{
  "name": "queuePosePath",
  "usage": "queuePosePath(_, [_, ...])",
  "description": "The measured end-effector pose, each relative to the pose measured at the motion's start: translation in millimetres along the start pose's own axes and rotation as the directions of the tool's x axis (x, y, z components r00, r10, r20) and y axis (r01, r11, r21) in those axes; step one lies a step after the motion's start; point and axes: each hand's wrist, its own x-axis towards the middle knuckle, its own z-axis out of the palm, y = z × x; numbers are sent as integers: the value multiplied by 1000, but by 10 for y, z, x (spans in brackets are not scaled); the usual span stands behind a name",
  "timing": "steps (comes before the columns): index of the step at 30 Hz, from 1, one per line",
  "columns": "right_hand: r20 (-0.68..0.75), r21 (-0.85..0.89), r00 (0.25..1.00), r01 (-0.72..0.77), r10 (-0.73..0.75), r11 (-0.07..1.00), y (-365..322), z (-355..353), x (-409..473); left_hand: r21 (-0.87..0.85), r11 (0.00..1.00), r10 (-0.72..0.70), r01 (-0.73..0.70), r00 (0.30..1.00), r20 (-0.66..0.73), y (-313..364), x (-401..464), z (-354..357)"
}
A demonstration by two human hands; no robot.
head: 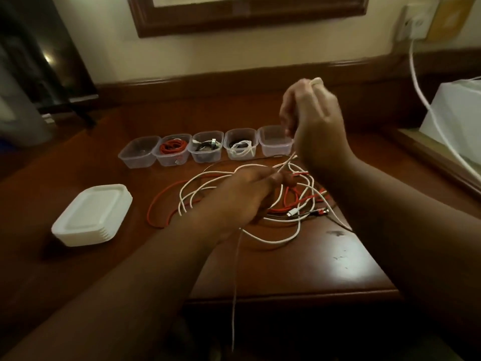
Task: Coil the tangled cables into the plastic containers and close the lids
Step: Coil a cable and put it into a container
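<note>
A tangle of white cable (197,183) and red cable (158,204) lies on the wooden table (299,269). My right hand (312,121) is raised above the tangle, pinching one end of a white cable at its fingertips. My left hand (242,196) grips the same white cable lower down, over the tangle. A loose length of that cable hangs off the table's front edge. Several clear plastic containers stand in a row behind: the leftmost (138,152) and rightmost (276,142) look empty, one (173,149) holds a red coil, and two hold dark and white cables.
A stack of white lids (91,217) sits at the table's left. A white box (455,115) and a white cord from a wall socket (416,24) are at the right. A mirror frame hangs on the wall behind.
</note>
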Motion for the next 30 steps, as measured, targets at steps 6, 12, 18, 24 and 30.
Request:
queuePosePath(6, [418,-744,841,99,344,661,-60,19,-368,453,881,208,-138,972,-108,278,-138,-305])
queuePosePath(12, [767,326,556,-767,320,552,-443,39,-429,-374,913,54,-163,957,-285,286,-243,-206])
queuePosePath(18, [243,617,956,-281,162,735,-723,147,-232,-350,931,19,-103,972,-236,375,-394,123])
queuePosePath(24, [492,-741,870,409,16,533,-505,146,-281,479,857,323,-190,923,-210,438,-539,-201])
queuePosePath(30, [492,-379,728,-315,478,870,-830,290,-331,514,775,579,-367,738,-347,506,-600,-471])
